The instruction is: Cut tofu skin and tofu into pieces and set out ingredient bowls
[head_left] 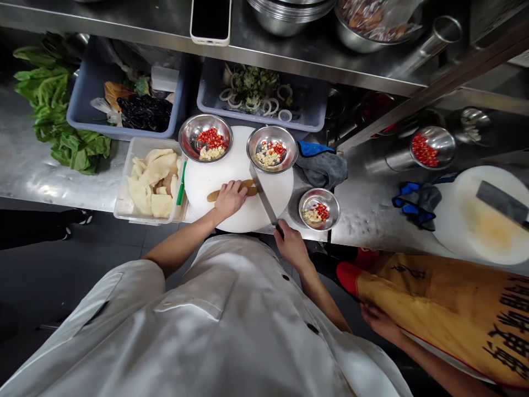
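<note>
Brown length: from where I stand, the brown piece (pixel 251 188) lies across the round white board (pixel 202 179), long axis side to side, its right end tipped slightly away from the person; whether one piece or two, I can't tell under that hand.
Left hand: the left hand (pixel 230 199) is spread over the brown piece, fingers pressing it down.
Right hand: the right hand (pixel 292 242) is wrapped around the handle of a knife (pixel 268 199).
Blade: slants away and leftward, just beside the piece's right end, tip by the middle bowl's near rim; contact unclear.
Chilli-and-garlic bowls: three; a left bowl (pixel 188 138) and a middle bowl (pixel 291 146) at the board's far edge, a small bowl (pixel 314 196) right of it.
Blue tubs: two, a left tub (pixel 124 132) and a right tub (pixel 256 118).
Phone: one phone (pixel 210 22), on the shelf.
</note>
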`<state>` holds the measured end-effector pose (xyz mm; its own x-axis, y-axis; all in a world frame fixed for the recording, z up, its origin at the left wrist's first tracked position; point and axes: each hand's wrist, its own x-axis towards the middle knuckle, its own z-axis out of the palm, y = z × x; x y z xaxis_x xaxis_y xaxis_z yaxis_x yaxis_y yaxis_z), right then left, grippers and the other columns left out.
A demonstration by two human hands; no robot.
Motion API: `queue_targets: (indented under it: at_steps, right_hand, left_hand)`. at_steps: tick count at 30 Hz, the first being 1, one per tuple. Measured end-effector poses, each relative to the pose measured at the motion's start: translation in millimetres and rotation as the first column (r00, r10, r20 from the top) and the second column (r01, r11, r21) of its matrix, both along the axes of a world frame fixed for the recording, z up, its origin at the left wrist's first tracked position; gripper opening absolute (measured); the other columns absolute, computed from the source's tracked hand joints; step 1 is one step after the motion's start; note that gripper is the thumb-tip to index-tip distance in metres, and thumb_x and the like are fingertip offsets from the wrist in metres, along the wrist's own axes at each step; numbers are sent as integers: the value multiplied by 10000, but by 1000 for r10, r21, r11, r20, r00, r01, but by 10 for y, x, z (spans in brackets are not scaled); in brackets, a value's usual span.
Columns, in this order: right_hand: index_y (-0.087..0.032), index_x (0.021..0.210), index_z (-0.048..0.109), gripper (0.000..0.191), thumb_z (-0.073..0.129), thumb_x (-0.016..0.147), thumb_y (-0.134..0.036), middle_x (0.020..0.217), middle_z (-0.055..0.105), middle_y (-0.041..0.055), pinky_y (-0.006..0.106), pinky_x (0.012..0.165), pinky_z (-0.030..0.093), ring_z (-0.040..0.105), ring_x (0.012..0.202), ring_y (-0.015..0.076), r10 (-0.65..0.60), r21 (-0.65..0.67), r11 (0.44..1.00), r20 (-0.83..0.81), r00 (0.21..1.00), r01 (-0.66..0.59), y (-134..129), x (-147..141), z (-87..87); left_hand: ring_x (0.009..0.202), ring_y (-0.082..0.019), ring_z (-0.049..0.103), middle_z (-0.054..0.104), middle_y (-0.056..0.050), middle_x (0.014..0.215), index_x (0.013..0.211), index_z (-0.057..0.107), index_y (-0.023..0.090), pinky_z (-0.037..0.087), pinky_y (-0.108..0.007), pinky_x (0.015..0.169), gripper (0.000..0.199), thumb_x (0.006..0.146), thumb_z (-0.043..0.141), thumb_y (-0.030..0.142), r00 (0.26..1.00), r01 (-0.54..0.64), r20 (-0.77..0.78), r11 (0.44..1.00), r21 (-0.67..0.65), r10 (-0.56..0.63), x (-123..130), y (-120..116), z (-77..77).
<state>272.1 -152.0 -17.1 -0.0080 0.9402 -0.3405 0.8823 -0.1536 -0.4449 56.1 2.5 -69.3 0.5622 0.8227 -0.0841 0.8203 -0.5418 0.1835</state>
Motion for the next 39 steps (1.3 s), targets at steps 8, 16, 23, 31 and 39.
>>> queue_targets:
  at_steps: [8,16,23,31,39]
  right_hand:
    - [-150,1334,545,305,414,1082,-259,1025,765,118,301,795,457,721,956,262,-3,-84,996,103,995,11,-18,12,137]
    - [-149,1353,524,305,403,1098,-264,1045,762,124,303,773,449,722,944,261,22,-136,991,135,991,-4,-31,1,354]
    - [-147,1338,521,299,368,1106,-257,1050,754,124,311,753,432,710,943,263,88,-191,980,119,989,-64,158,-52,321]
    - [-194,1423,571,396,386,1105,-341,1107,726,122,301,682,444,694,846,241,53,-18,999,301,952,-50,-11,13,204]
    - [-162,1348,682,448,365,1108,-369,1021,742,125,283,731,514,693,831,213,-89,391,920,249,964,-16,-425,249,102]
  left_hand:
    - [1188,-397,521,610,-214,1244,1248,636,154,444,-515,959,328,998,566,355,991,-119,59,992,-35,121,250,197,-30]
    - [1130,-359,524,588,-196,1213,1194,650,129,462,-485,1003,286,951,619,277,974,-37,222,999,-35,44,186,291,-162]
    - [1086,-345,510,573,-188,1142,1100,681,144,472,-490,978,194,961,565,215,956,15,293,1000,-5,-13,184,309,-227]
    - [1075,-327,555,602,-179,1156,1160,663,121,477,-470,974,265,937,641,262,954,-11,298,999,-32,20,116,327,-227]
    - [1238,-358,559,634,-214,1292,1226,685,122,477,-469,1014,317,930,582,163,983,60,178,990,-128,-37,579,551,-168]
